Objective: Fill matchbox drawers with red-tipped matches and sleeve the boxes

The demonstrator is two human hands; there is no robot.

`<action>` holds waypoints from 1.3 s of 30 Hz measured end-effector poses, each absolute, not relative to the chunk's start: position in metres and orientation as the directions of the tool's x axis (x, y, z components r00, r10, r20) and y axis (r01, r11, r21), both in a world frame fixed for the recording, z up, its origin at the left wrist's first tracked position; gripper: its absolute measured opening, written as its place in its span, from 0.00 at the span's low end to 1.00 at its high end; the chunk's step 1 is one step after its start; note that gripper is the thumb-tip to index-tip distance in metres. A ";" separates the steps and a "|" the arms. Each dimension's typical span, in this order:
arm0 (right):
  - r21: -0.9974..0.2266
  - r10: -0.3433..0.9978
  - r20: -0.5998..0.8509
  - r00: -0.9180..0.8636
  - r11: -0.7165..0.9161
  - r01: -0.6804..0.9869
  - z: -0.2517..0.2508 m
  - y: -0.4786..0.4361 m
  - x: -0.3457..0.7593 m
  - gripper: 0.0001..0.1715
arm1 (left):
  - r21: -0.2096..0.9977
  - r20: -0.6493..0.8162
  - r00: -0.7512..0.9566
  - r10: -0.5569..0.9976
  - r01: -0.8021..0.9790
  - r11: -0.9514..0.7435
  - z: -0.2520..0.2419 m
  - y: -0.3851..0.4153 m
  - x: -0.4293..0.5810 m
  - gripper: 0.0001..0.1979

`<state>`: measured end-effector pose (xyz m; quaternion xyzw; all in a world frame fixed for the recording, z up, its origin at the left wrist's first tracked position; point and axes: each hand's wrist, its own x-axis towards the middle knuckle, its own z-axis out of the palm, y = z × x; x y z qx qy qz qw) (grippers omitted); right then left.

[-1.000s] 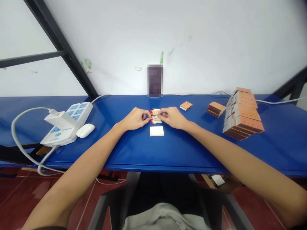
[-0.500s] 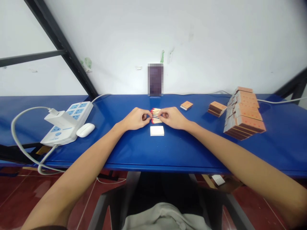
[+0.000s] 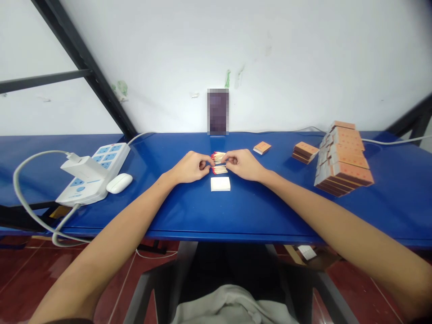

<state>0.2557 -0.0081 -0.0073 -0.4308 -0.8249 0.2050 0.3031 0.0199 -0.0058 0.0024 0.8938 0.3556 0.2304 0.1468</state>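
Red-headed matches lie side by side on the blue table, heads to the left, in a nearer group and a farther one with a narrow gap between them. My left hand is at their head end, thumb and forefinger pinched on matches near the gap. At the plain ends, my right hand pinches in the same way. Exactly how many sticks the fingertips hold is hidden. Just in front of the matches sits a small white matchbox tray, which neither hand touches.
Right of my hands are a single matchbox, a short stack of matchboxes and a large stepped pile. On the left lie a white power strip with a plugged-in charger and a white earbud case. A pixelated dark rectangle stands against the wall.
A gap has opened across the matches, parting them into a nearer and a farther group. Both hands have barely moved and keep their pinch.
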 end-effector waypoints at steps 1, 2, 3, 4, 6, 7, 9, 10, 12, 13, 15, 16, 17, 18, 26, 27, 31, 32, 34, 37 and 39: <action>-0.597 0.837 0.323 -0.441 0.542 0.592 -0.007 -0.008 0.256 0.14 | 0.425 0.311 0.641 0.702 0.567 -0.706 0.002 -0.006 0.020 0.11; -0.594 0.838 0.321 -0.441 0.540 0.596 -0.007 -0.008 0.255 0.14 | 0.423 0.315 0.641 0.700 0.565 -0.708 0.002 -0.005 0.020 0.11; -0.593 0.839 0.318 -0.442 0.540 0.598 -0.006 -0.008 0.255 0.14 | 0.421 0.318 0.641 0.699 0.565 -0.709 0.002 -0.005 0.020 0.11; -0.592 0.838 0.315 -0.445 0.540 0.598 -0.006 -0.008 0.255 0.13 | 0.420 0.319 0.641 0.698 0.565 -0.710 0.002 -0.005 0.020 0.10; -0.590 0.838 0.312 -0.448 0.540 0.600 -0.006 -0.008 0.255 0.13 | 0.421 0.319 0.640 0.700 0.565 -0.709 0.002 -0.005 0.020 0.10; -0.588 0.838 0.314 -0.447 0.541 0.601 -0.007 -0.008 0.255 0.13 | 0.422 0.317 0.640 0.700 0.566 -0.708 0.002 -0.005 0.020 0.10; -0.584 0.838 0.318 -0.443 0.542 0.604 -0.007 -0.008 0.255 0.13 | 0.422 0.312 0.642 0.700 0.567 -0.708 0.002 -0.005 0.020 0.10; -0.585 0.839 0.316 -0.443 0.540 0.605 -0.007 -0.008 0.255 0.13 | 0.419 0.312 0.643 0.700 0.568 -0.708 0.002 -0.005 0.020 0.11; -0.592 0.840 0.304 -0.450 0.536 0.602 -0.006 -0.008 0.256 0.14 | 0.413 0.312 0.644 0.698 0.570 -0.710 0.003 -0.006 0.020 0.11; -0.595 0.837 0.291 -0.462 0.537 0.598 -0.005 -0.008 0.257 0.15 | 0.410 0.314 0.645 0.697 0.570 -0.712 0.004 -0.007 0.021 0.12; -0.593 0.823 0.262 -0.504 0.549 0.589 -0.001 -0.010 0.259 0.16 | 0.396 0.313 0.656 0.687 0.567 -0.722 0.006 -0.009 0.021 0.12; -0.588 0.810 0.248 -0.531 0.561 0.582 0.002 -0.011 0.260 0.16 | 0.383 0.307 0.667 0.679 0.567 -0.729 0.007 -0.009 0.021 0.13; -0.583 0.795 0.236 -0.559 0.576 0.572 0.005 -0.012 0.262 0.16 | 0.366 0.298 0.679 0.671 0.567 -0.738 0.008 -0.010 0.021 0.13; -0.577 0.776 0.226 -0.588 0.593 0.561 0.008 -0.012 0.264 0.17 | 0.345 0.289 0.691 0.662 0.570 -0.746 0.009 -0.011 0.021 0.14; -0.482 0.702 0.196 -0.685 0.677 0.556 0.014 -0.015 0.267 0.20 | 0.239 0.250 0.713 0.655 0.610 -0.755 0.014 -0.013 0.022 0.22; -0.464 0.706 0.199 -0.680 0.679 0.569 0.013 -0.015 0.265 0.19 | 0.245 0.249 0.712 0.657 0.610 -0.754 0.014 -0.013 0.022 0.22; -0.388 0.700 0.213 -0.681 0.701 0.599 0.009 -0.016 0.260 0.16 | 0.293 0.256 0.703 0.663 0.597 -0.747 0.014 -0.013 0.023 0.18; -0.366 0.697 0.215 -0.684 0.707 0.605 0.010 -0.017 0.259 0.16 | 0.305 0.259 0.699 0.667 0.596 -0.743 0.014 -0.014 0.024 0.17; -0.320 0.694 0.213 -0.688 0.715 0.622 0.010 -0.019 0.258 0.16 | 0.326 0.259 0.687 0.679 0.600 -0.731 0.014 -0.014 0.025 0.16; -0.260 0.697 0.207 -0.687 0.716 0.648 0.012 -0.021 0.256 0.16 | 0.354 0.248 0.665 0.705 0.615 -0.705 0.014 -0.015 0.026 0.14; -0.234 0.697 0.206 -0.687 0.717 0.657 0.012 -0.022 0.256 0.16 | 0.383 0.238 0.648 0.724 0.622 -0.683 0.013 -0.015 0.027 0.12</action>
